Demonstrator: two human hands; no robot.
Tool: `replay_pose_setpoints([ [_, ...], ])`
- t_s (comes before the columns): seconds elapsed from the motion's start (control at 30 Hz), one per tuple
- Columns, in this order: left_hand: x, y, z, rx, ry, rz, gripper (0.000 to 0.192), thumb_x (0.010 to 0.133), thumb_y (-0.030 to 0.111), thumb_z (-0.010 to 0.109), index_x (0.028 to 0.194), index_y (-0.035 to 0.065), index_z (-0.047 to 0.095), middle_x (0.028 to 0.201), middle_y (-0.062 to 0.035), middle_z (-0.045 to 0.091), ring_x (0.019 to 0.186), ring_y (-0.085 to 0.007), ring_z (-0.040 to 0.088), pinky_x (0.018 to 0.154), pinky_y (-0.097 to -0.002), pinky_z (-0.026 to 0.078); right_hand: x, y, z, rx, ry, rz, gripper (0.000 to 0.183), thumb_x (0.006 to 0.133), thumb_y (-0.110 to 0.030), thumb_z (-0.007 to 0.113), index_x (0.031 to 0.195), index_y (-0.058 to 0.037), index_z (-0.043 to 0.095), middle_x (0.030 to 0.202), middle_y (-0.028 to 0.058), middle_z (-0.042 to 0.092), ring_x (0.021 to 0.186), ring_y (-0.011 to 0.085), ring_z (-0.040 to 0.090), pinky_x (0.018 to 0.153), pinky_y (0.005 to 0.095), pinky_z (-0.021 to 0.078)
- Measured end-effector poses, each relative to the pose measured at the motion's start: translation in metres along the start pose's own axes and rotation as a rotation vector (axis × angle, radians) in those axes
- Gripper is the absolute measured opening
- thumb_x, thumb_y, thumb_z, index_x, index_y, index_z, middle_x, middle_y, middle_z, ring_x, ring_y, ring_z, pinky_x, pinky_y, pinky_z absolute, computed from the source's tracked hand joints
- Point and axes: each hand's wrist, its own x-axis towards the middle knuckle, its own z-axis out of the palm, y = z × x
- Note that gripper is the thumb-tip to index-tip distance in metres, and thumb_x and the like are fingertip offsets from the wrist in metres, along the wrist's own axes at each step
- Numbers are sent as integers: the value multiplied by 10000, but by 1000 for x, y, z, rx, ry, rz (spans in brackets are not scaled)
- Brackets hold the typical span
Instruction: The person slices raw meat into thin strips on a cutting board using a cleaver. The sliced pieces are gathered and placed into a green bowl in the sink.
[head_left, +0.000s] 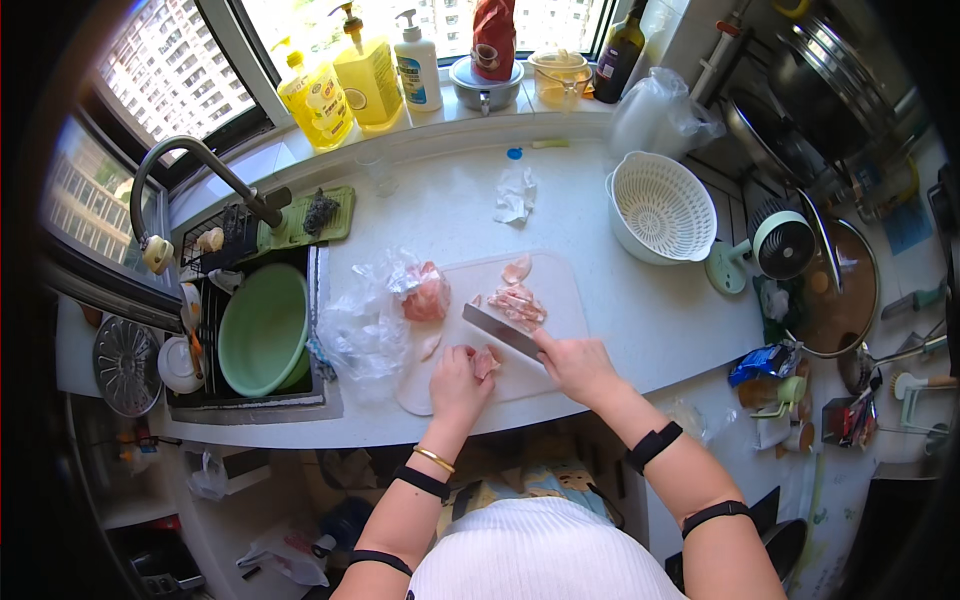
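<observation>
My right hand (581, 366) grips a broad-bladed kitchen knife (501, 332), its blade slanting up to the left above a pale cutting board (551, 281). Between the fingers of my left hand (457, 382) is a small piece of raw meat (486, 361), low on the board. Several cut slices of meat (517, 304) lie in a pile beyond the blade. A larger chunk of raw meat (426, 292), partly wrapped in clear plastic, rests at the board's left edge. One pale strip (430, 346) lies left of my left hand. The knife's handle is hidden by my right hand.
Crumpled clear plastic bags (364, 322) lie left of the board, beside a sink holding a green basin (264, 330). A white colander (664, 208) stands at the back right, near a small fan (784, 240). Crumpled tissue (515, 195) lies behind the board. Bottles (367, 79) line the windowsill.
</observation>
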Motion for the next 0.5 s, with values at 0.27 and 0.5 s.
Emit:
replay_pose_setpoints([
  [0.27,-1,-1,3,3,44,16,356,708,159,769,990,33,592,952,-152,592,884,-358,617,779,-440,511,10,8,-6,-4,12,168,184,902,-172,587,1070,-123,527,669,172,647,678,428,656,609,547,506],
  [0.5,6,24,-5,-10,-35,20,480,704,172,809,1106,40,582,1020,-145,582,951,-351,598,829,-429,492,-13,9,-8,-101,-76,107,184,893,-172,609,1045,-106,528,666,169,644,662,419,652,597,530,513],
])
